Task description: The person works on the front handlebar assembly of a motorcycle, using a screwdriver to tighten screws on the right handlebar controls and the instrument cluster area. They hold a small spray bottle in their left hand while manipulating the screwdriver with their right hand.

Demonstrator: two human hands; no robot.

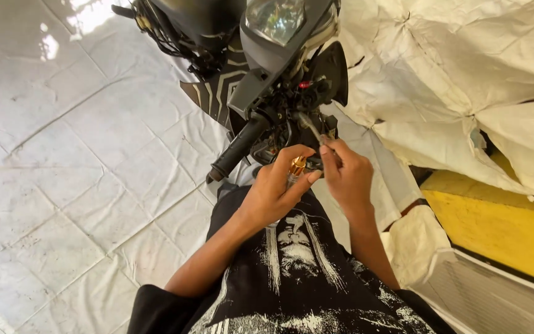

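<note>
The left hand (274, 188) held a gold-tipped cylindrical part (296, 167) between thumb and fingers (292, 152), just below the motorcycle's black handlebar grip (237, 148). The right hand (346, 173) gripped a slim metal tool (309, 127), its tip reaching the handlebar controls (288, 102). A cream tarpaulin (458, 80) lay alongside, above white floor tiles (75, 173).

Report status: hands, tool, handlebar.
Left hand closed on gold-tipped metal part. Right hand holds thin metal screwdriver at black motorcycle handlebar housing. Black rubber grip unobstructed.

Shirt (298, 278): black, short-sleeved, with a white printed figure (streaky lines down the front)
Forearms: bare, no watch or gloves
</note>
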